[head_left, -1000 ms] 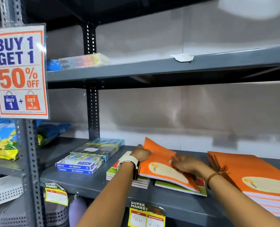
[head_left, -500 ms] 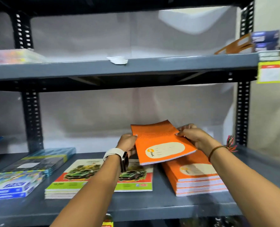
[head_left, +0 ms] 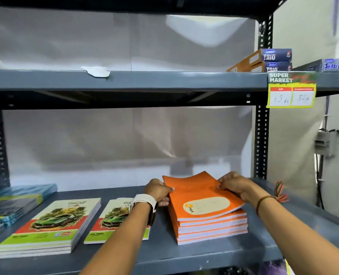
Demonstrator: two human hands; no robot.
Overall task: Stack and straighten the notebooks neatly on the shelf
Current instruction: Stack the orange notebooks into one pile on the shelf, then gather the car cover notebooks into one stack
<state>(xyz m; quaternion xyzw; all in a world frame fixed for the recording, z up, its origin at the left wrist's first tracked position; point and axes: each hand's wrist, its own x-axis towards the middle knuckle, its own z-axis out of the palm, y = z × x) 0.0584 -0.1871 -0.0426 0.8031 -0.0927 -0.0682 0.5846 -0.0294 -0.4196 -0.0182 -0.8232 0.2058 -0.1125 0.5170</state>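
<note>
An orange notebook (head_left: 201, 197) lies on top of a stack of several orange notebooks (head_left: 212, 229) on the grey shelf (head_left: 204, 253). My left hand (head_left: 158, 192), with a white watch on the wrist, grips the notebook's left edge. My right hand (head_left: 234, 186) grips its far right corner. The top notebook sits slightly skewed, its right edge overhanging the stack. Left of it lie two piles of green car-cover notebooks (head_left: 51, 227), the second pile (head_left: 109, 221) partly hidden by my left forearm.
Blue-wrapped packs (head_left: 15, 201) lie at the far left of the shelf. The upper shelf (head_left: 144, 79) carries a scrap of white paper (head_left: 96, 71), Trio boxes (head_left: 272, 60) and a yellow price tag (head_left: 291, 90). A black upright (head_left: 261, 141) stands at the right.
Both hands carried the orange notebook from the green piles rightward and lowered it onto the orange stack. The view swung right along the shelf.
</note>
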